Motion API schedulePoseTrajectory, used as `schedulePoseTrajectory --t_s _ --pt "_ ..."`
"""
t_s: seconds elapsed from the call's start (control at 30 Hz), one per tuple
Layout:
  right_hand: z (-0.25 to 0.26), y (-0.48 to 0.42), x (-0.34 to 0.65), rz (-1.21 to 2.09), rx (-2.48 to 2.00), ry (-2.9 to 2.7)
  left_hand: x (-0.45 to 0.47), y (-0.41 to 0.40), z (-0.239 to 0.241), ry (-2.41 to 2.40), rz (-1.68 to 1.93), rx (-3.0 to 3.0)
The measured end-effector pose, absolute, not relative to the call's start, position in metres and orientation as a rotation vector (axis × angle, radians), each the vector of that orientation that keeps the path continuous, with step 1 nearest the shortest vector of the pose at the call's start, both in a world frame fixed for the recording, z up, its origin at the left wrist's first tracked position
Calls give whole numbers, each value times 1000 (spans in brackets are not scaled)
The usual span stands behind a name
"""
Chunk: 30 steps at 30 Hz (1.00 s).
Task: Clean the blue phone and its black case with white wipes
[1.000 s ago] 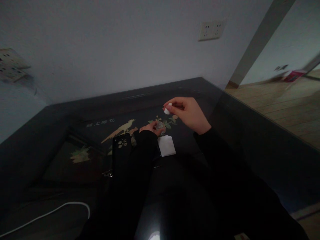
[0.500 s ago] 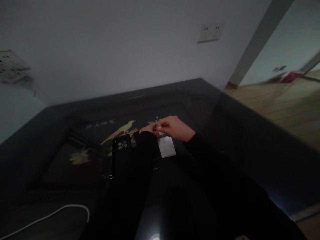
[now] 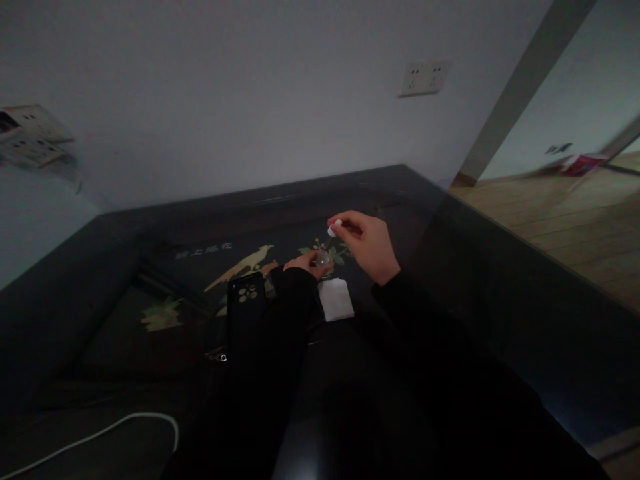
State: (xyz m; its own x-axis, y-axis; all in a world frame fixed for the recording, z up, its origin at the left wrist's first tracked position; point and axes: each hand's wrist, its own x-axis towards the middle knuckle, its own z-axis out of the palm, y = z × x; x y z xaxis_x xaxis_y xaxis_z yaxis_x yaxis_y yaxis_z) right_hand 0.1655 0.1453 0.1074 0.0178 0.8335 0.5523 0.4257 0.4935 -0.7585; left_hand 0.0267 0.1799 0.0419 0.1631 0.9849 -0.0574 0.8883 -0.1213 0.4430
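Note:
My left hand [image 3: 304, 263] is closed around a small clear round container [image 3: 323, 261] on the dark table. Just above and to the right of it, my right hand [image 3: 371, 245] pinches a small white round piece [image 3: 332, 231] between thumb and fingertips. Its exact kind is too small to make out. A white square pad or folded tissue [image 3: 337, 299] lies near my left wrist, on or beside a dark flat item whose shape my sleeve partly hides.
A black phone case [image 3: 246, 293] with round camera holes lies left of my left forearm. Beside it is a small metal clasp [image 3: 223, 358]. A white cable [image 3: 125, 417] curves along the lower left. Behind the dark table [image 3: 280, 190] stands a wall with sockets [image 3: 424, 77].
My right hand has lifted up and away from the left hand, taking the white round piece with it. The clear container in my left hand now shows. The view has shifted slightly.

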Motion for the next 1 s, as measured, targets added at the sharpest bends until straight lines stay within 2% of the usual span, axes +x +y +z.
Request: schedulePoseTrajectory --t_s 0.5,1.0 --pt "75 154 152 341 -1438 -1961 29 178 40 1739 335 2092" --pt "79 148 147 102 -1891 -2009 32 177 39 1747 271 2109"
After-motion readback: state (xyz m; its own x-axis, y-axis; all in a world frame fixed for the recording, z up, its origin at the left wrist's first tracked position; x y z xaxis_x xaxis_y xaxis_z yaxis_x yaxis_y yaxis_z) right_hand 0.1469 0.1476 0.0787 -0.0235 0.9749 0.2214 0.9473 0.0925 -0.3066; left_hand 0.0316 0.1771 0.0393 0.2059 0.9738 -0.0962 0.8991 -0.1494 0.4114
